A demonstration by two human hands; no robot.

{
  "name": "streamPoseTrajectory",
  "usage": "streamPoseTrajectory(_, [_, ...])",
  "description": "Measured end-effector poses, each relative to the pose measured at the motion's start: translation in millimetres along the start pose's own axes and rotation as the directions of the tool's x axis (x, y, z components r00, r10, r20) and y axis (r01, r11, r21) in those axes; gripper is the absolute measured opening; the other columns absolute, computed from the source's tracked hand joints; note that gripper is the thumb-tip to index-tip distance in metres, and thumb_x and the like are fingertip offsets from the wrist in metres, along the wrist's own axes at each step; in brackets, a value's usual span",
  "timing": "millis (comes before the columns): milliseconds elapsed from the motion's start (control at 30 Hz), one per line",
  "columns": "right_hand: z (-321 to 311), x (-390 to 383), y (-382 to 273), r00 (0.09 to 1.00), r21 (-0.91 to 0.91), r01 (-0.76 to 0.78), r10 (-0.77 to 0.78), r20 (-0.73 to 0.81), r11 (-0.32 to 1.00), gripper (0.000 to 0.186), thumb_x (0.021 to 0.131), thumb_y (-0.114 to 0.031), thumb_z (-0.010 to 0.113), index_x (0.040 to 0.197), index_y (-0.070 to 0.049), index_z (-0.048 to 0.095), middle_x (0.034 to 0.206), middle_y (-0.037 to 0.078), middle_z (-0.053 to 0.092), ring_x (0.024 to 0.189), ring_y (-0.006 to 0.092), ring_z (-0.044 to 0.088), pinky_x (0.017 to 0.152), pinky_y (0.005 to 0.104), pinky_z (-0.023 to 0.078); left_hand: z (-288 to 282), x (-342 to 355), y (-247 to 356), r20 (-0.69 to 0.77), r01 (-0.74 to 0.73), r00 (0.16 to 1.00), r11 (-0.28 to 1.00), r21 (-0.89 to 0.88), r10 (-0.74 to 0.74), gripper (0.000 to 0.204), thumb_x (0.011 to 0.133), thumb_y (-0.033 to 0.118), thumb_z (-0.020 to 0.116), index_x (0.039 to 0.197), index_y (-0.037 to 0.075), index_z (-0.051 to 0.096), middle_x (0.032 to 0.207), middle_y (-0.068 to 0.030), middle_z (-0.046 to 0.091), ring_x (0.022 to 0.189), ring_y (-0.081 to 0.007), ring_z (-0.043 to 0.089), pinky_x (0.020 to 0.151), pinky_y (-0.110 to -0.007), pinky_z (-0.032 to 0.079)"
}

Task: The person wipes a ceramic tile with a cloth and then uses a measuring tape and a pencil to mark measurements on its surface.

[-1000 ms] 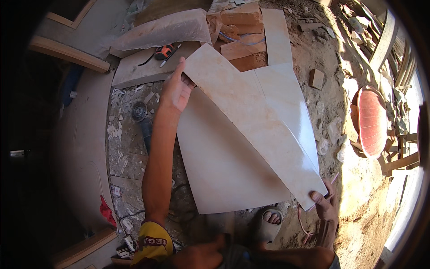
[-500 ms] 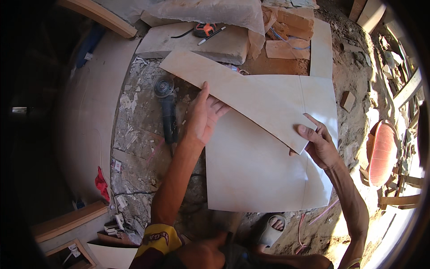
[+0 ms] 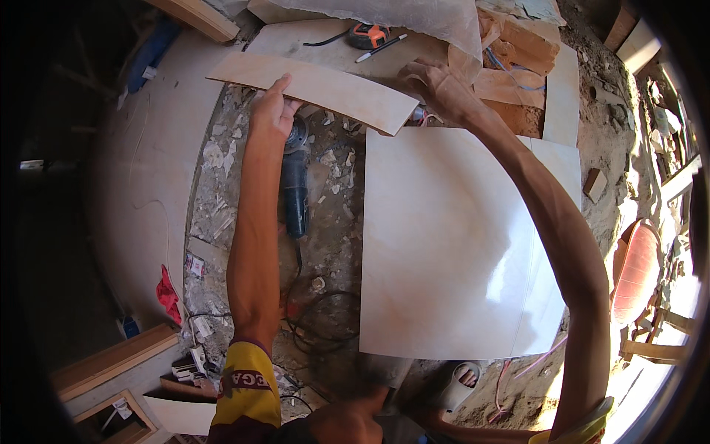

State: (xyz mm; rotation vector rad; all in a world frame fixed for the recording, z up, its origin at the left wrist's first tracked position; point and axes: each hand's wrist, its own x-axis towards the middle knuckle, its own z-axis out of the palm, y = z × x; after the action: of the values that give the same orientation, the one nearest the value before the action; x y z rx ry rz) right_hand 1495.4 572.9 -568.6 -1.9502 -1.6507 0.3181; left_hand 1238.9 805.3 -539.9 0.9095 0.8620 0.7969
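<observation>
**Both hands on a cut tile strip, upper centre of frame**

- Long beige tile strip [image 3: 314,87] held off the ground in the upper centre of the frame, running from upper left down toward the right.
- Left hand [image 3: 271,112] grips the strip near its left part, fingers closed around the near edge, thumb up over the top face.
- Right hand [image 3: 438,87] at the strip's right end, upper centre right; fingers curled down at that end. The exact contact is hidden behind the hand, so I cannot tell how firmly it grips.
- Large square tile [image 3: 444,237] lies flat on the ground in centre frame, just below the strip's right end. A second pale tile [image 3: 555,244] sits under it, showing along its right side.
- Angle grinder [image 3: 294,185] lies on rubble left of the large tile, directly under the left forearm; its black cable [image 3: 318,325] coils below centre.
- Tape measure [image 3: 367,35] and a pen [image 3: 381,46] rest on a tile at top centre.
- Red rag [image 3: 168,294] at lower left.
- Sandalled foot [image 3: 462,379] at bottom centre.
</observation>
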Motion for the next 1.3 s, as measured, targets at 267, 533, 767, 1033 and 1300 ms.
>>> streamPoseTrajectory(267, [61,63,20,0.992,-0.285,0.102,-0.118,-0.039,0.953,0.061,0.087,-0.026,0.076,0.143,-0.006,0.061,0.157,0.015,0.049,0.133,0.0378,0.055,0.112,0.0442,0.05,-3,29,-28,-0.078,0.025,0.996,0.995,-0.1,-0.033,0.042,0.1,-0.002,0.066,0.139,-0.006,0.05,0.138,-0.0212,0.06,0.128,-0.0356,0.063,0.112,-0.055,0.055])
streamPoseTrajectory(533, [77,80,26,0.998,-0.334,0.063,-0.06,0.021,0.941,0.075,0.092,-0.031,0.069,0.161,-0.013,0.046,0.164,0.008,0.042,0.145,0.0382,0.044,0.117,0.0481,0.048,-9,53,-44,-0.117,0.069,0.989,0.981,-0.183,-0.091,0.04,0.103,0.003,0.064,0.14,-0.006,0.051,0.14,-0.0214,0.059,0.134,-0.0347,0.059,0.116,-0.052,0.053])
streamPoseTrajectory(767, [33,10,71,0.935,0.631,-0.172,0.328,-0.139,0.757,0.046,0.1,-0.003,0.064,0.146,-0.011,0.06,0.127,0.014,0.07,0.121,0.0321,0.065,0.102,0.0432,0.054,8,77,-68,-0.092,0.137,0.983,0.972,-0.192,-0.157,0.042,0.1,0.0,0.067,0.139,-0.003,0.051,0.139,-0.0189,0.06,0.125,-0.0367,0.065,0.109,-0.057,0.058])
streamPoseTrajectory(1033, [-107,-135,1,0.952,0.247,-0.304,0.305,0.036,0.92,0.039,0.105,-0.011,0.058,0.144,-0.008,0.06,0.136,0.011,0.068,0.103,0.0219,0.071,0.091,0.0371,0.058,21,48,-92,-0.23,0.076,0.97,0.996,-0.041,-0.084,0.056,0.096,-0.005,0.071,0.145,0.005,0.045,0.137,-0.0169,0.062,0.123,-0.0347,0.066,0.104,-0.058,0.06])
streamPoseTrajectory(1300, [-171,-250,-37,0.867,0.162,-0.498,0.482,0.127,0.852,0.039,0.101,-0.008,0.061,0.139,-0.008,0.064,0.132,0.008,0.069,0.091,0.0172,0.069,0.082,0.0325,0.056,63,58,-105,-0.122,0.069,0.989,0.991,-0.115,-0.083,0.055,0.097,-0.006,0.069,0.145,0.002,0.044,0.136,-0.0197,0.063,0.118,-0.035,0.069,0.1,-0.058,0.063])
